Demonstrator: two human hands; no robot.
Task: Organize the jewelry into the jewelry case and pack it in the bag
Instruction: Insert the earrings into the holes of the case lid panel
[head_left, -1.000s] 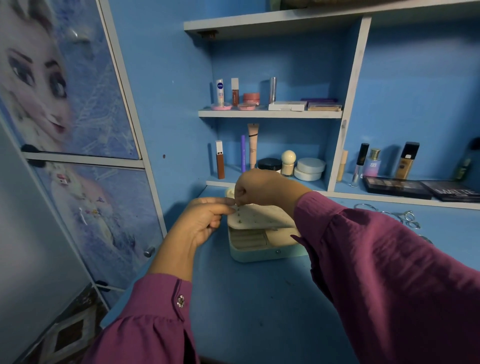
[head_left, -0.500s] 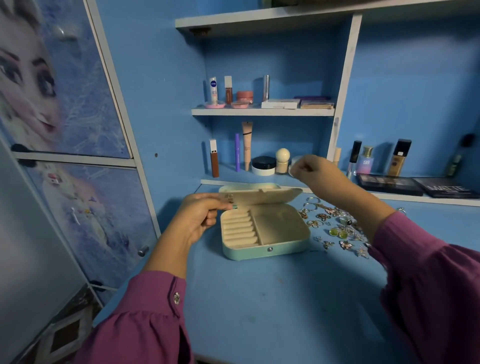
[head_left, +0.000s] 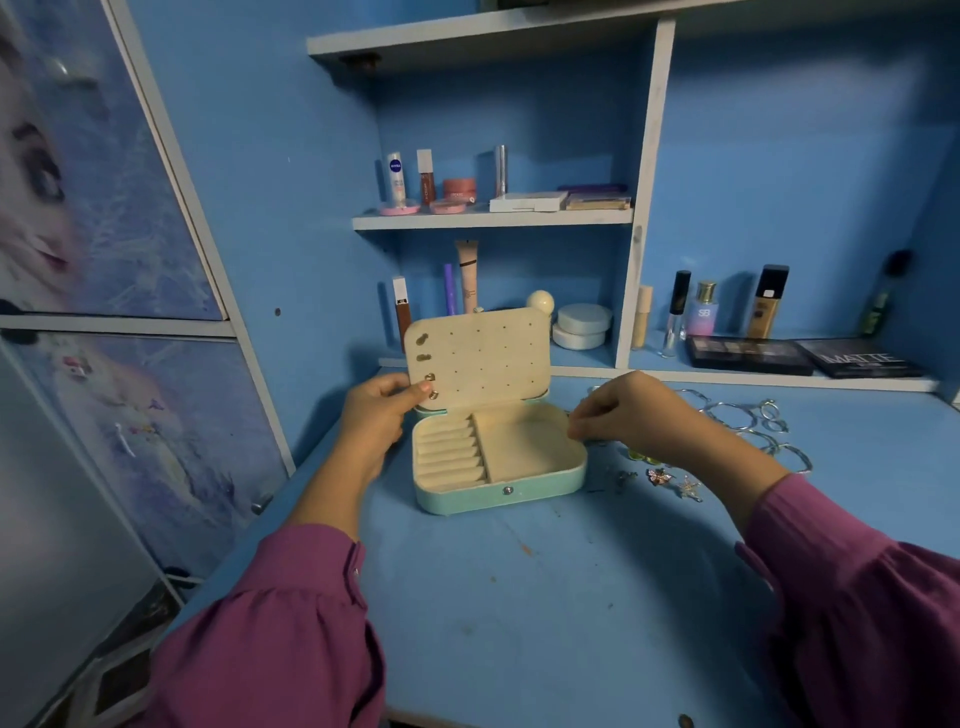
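Observation:
A mint-green jewelry case lies open on the blue desk, its cream earring panel standing upright with several gold earrings down its left side. My left hand pinches the panel's lower left corner. My right hand hovers just right of the case with fingers curled down over loose jewelry; whether it holds a piece is hidden. Small earrings and brooches lie on the desk beneath it. Silver bangles and rings lie further right. No bag is in view.
Cosmetics fill the shelves behind the case: tubes, jars and bottles. Dark makeup palettes lie at the right on the low ledge. A cupboard door with a cartoon picture stands at the left. The desk front is bare blue.
The earring panel has swung from nearly flat to upright in my left hand. My right hand left the panel, moved right, then came down over the loose jewelry beside the case.

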